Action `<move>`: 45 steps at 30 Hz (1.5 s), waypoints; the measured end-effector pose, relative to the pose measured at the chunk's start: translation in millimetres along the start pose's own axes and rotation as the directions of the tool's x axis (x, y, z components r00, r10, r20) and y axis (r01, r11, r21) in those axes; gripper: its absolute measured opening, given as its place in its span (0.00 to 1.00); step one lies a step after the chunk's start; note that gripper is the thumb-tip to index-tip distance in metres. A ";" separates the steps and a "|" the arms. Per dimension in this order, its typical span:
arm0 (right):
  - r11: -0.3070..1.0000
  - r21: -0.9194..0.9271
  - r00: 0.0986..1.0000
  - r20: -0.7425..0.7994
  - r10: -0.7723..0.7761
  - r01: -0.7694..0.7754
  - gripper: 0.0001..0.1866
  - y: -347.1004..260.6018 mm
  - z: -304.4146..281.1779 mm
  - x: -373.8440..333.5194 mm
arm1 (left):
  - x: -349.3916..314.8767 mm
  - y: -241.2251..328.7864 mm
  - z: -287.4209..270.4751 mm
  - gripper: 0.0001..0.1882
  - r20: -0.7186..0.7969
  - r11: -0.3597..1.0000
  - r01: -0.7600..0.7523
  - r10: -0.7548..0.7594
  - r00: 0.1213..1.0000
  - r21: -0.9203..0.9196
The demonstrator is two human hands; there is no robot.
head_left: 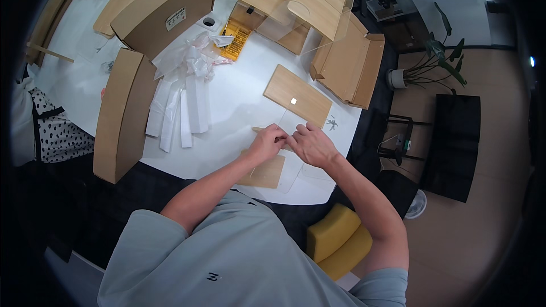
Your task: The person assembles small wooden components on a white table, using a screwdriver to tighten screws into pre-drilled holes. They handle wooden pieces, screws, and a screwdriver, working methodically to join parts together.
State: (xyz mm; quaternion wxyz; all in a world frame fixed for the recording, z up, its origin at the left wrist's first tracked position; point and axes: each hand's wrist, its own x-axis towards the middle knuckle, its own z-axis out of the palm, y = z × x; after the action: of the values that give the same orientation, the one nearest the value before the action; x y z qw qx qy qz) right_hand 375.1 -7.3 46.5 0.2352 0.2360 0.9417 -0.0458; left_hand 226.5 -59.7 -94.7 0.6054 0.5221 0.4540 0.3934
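Over the near part of the white table, my left hand (267, 144) and my right hand (312, 146) meet, fingertips pinched together. Whatever is between them is too small and covered to make out. Beneath my left forearm lies a light wood panel (269, 171), partly hidden. A clear plastic sheet (291, 175) lies beside it. Just beyond my hands is a larger rectangular wood board (296, 92) with a small white square on top. Small grey metal parts (332, 124) are scattered to the right of that board.
Cardboard boxes (122, 113) stand at the left, beside crumpled plastic and white foam strips (186, 108). Farther back are a yellow tool kit (234, 41), a wooden unit with clear panels (278, 8) and an open carton (352, 62). A yellow chair (338, 239) stands at the near right.
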 end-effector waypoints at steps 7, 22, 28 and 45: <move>0.959 0.099 0.952 0.183 0.245 -0.266 0.09 -13.8 -5.6 11.5 | 0.4 3.9 0.3 0.04 -0.021 1.000 0.016 -0.015 1.000 0.021; 0.394 0.592 0.644 0.295 0.706 -0.703 0.11 -40.7 0.2 22.4 | 2.8 -2.6 2.9 0.05 -0.011 1.000 0.000 0.000 1.000 0.020; 0.360 0.642 0.645 0.282 0.710 -0.677 0.14 -41.5 18.1 21.3 | -2.2 2.5 6.3 0.08 -0.046 0.994 -0.101 0.103 0.994 0.046; 0.998 -0.040 0.996 -0.080 0.036 -0.040 0.19 -12.3 -35.5 -27.2 | -4.3 3.3 3.7 0.11 -0.039 0.986 -0.118 0.123 0.992 0.118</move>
State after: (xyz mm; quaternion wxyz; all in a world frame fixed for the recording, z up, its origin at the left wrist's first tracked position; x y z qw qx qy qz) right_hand 375.5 -22.7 90.3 0.2034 0.2506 0.9464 -0.0126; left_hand 228.9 -64.4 -90.7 0.5386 0.5734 0.4576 0.4144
